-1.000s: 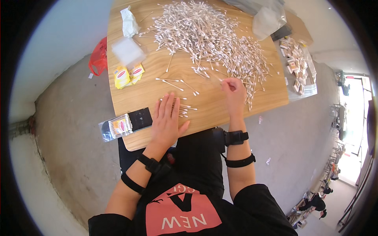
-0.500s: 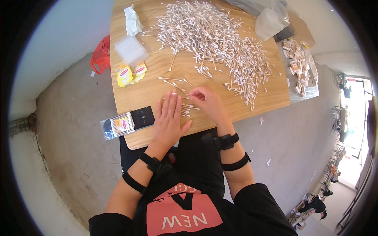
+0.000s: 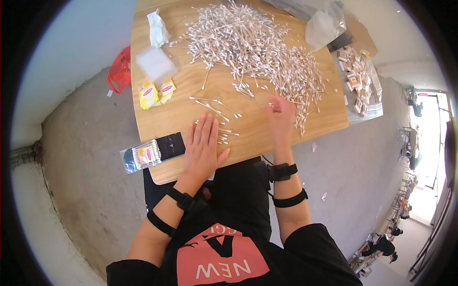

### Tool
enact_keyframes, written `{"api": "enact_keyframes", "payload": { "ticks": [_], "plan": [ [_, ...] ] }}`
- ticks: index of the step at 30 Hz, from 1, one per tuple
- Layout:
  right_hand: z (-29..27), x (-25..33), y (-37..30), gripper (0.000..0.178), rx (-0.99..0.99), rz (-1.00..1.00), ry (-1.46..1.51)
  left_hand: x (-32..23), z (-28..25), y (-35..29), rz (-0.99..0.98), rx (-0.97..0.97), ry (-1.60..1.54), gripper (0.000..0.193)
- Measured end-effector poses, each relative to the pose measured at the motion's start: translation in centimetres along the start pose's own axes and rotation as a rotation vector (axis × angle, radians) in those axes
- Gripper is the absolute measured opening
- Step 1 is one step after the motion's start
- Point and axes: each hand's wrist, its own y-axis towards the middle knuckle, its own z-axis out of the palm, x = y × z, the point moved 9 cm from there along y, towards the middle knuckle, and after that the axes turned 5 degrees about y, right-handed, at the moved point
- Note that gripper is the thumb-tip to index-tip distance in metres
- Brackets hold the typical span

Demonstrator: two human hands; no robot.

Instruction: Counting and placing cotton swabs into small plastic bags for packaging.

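My left hand (image 3: 202, 148) lies flat on the wooden table with its fingers stretched out. Its palm and fingers cover part of a small row of cotton swabs (image 3: 228, 134), whose white tips stick out beside the thumb. My right hand (image 3: 281, 121) is pinched closed near the lower edge of the big cotton swab pile (image 3: 243, 43); a white tip shows at its fingertips, and the rest of that swab is hidden. Between the hands and the pile, a few loose swabs (image 3: 214, 108) lie spread out. Left of my left hand is a clear pack of swabs (image 3: 145, 155) with a yellow label.
A black block (image 3: 171, 145) adjoins the pack. Yellow cards (image 3: 149, 95), clear plastic sleeves (image 3: 156, 64) and a crumpled white wrapper (image 3: 157, 29) lie along the table's left. A red bag (image 3: 119, 71) hangs there. Small packs (image 3: 357, 78) are heaped to the right.
My right hand has moved right, from beside my left hand to the pile's edge. Some loose swabs near it have shifted. My left hand stays flat in place.
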Motion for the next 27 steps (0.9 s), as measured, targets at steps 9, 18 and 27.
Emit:
{"api": "enact_keyframes", "payload": {
  "ticks": [9,18,27],
  "plan": [
    [7.2,0.7,-4.3,0.007,0.489,0.048,-0.131,0.1,0.1,-0.1,-0.017,-0.019,0.013,0.08],
    [-1.3,-1.5,-0.3,0.013,-0.119,-0.075,-0.099,0.2,0.1,-0.1,-0.02,-0.015,-0.001,0.081],
    [7.9,0.9,-2.7,0.009,0.432,-0.076,-0.156,0.1,0.4,-0.1,-0.012,0.009,0.025,0.08]
  ]
}}
